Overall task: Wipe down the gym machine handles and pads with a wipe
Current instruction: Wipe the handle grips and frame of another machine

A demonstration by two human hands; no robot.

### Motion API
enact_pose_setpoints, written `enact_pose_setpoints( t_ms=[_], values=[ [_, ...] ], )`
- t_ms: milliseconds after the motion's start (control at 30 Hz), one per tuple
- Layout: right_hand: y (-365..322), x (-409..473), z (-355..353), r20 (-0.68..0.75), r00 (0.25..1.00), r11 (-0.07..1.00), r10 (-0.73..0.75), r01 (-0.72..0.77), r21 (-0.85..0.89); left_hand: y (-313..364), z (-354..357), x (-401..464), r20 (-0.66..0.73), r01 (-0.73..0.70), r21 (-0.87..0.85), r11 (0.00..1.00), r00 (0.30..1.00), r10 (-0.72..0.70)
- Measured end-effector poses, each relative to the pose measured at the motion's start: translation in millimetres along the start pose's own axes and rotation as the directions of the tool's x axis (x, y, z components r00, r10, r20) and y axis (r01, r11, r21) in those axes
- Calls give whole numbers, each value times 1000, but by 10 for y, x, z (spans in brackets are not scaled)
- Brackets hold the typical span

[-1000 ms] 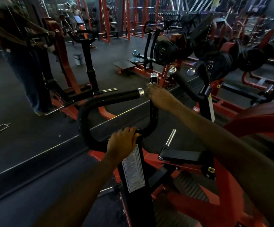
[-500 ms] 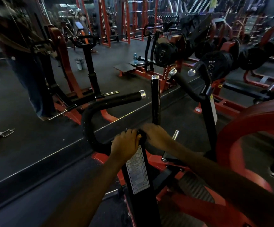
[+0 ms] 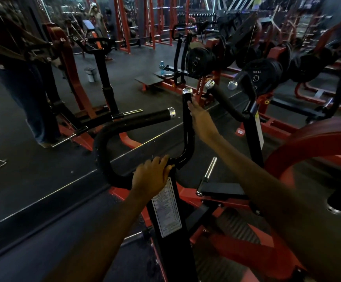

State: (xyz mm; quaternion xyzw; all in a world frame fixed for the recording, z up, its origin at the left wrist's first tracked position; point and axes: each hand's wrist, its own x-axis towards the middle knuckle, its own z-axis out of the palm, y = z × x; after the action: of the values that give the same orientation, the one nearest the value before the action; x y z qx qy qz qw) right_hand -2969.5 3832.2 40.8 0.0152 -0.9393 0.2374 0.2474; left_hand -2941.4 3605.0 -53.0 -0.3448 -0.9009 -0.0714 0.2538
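We are reaching our right arm forward and up, and our right hand [image 3: 201, 121] is lying against the upright handle [image 3: 186, 119] just below its silver end cap [image 3: 187, 91]. The fingers are pointing up along the black bar; whether they are wrapping round it or only pressing flat we cannot tell, and no wipe is showing under the palm. Our left arm is stretching out lower and nearer, and our left hand [image 3: 151, 177] is gripping the junction where the two handles meet the black post [image 3: 171, 241], fingers curling over the top. The white label [image 3: 166, 208] on that post is sitting just under the left wrist. The curved handle [image 3: 133, 123] is sweeping out to the left, well apart from the right hand. The red frame [image 3: 222, 200] is spreading beneath both forearms.
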Motion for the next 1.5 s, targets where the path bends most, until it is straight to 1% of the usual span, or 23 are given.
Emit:
enact_pose_setpoints(
  t_ms=[133,233,267,367,433,467,567,667,733,800,833,867,933,967,1000,1033,1100,1167,1200,1267,1367,1433,1500],
  values=[
    [48,-854,458,-109,994,999,4,2,51,23,5,-8,-45,15,23,1000,999,-14],
    [24,-1439,609,54,998,995,-35,30,92,28,22,-2,-64,17,22,1000,998,-15],
    [48,-1511,607,62,996,995,-61,56,86,29,24,-2,-63,24,24,999,998,-22],
    [122,-1262,442,-188,980,990,-57,80,117,34,14,5,-50,35,29,999,998,-33],
    [44,-847,288,-297,951,985,93,-44,165,40,9,9,-38,37,27,999,999,-36],
    [3,-658,252,-254,952,980,168,-135,145,43,0,10,-28,38,28,999,999,-37],
    [-147,-484,318,-167,973,978,157,-129,165,52,-2,4,-9,57,79,995,998,-56],
    [-301,-921,637,-230,961,974,154,-108,200,54,-10,-7,19,77,76,994,997,-78],
    [-291,-1295,757,-239,971,1000,-19,13,-24,54,-13,-13,32,82,69,994,996,-85],
    [-78,-1530,944,-308,939,987,-154,131,-94,56,-17,-9,47,82,67,994,995,-86],
    [-46,-1586,922,-313,938,989,-148,137,-56,49,-13,-8,47,80,68,994,995,-83],
    [18,-1550,915,-333,940,993,-78,104,63,45,-16,-9,49,75,64,995,996,-78],
    [23,-1311,737,-441,884,963,155,-36,267,30,-50,-21,77,60,18,998,995,-61],
    [12,-1116,621,-467,828,921,309,-139,363,16,-70,-28,97,57,-27,998,994,-54],
    [55,-855,519,-415,771,833,483,-259,488,-3,-80,-37,118,64,-66,996,991,-56],
    [86,-583,398,-302,717,705,628,-360,611,-25,-81,-46,126,67,-72,995,990,-58],
    [183,-102,229,-37,675,434,737,-430,791,-41,-72,-60,110,50,11,999,993,-51],
    [235,270,76,128,739,253,662,-380,890,-22,-23,-72,89,48,119,992,994,-59],
    [224,381,23,158,772,219,615,-360,907,-16,3,-77,64,51,145,988,996,-61],
    [164,420,-10,216,811,245,543,-400,883,-13,40,-87,22,56,146,988,998,-60],
    [225,106,175,332,836,259,437,-471,843,-2,37,-94,-23,57,113,992,998,-55],
    [224,-174,316,407,817,151,409,-500,853,1,51,-92,-37,61,113,992,998,-57],
    [161,-420,425,427,785,9,449,-482,876,2,61,-92,-41,60,117,991,998,-56]
  ],
)
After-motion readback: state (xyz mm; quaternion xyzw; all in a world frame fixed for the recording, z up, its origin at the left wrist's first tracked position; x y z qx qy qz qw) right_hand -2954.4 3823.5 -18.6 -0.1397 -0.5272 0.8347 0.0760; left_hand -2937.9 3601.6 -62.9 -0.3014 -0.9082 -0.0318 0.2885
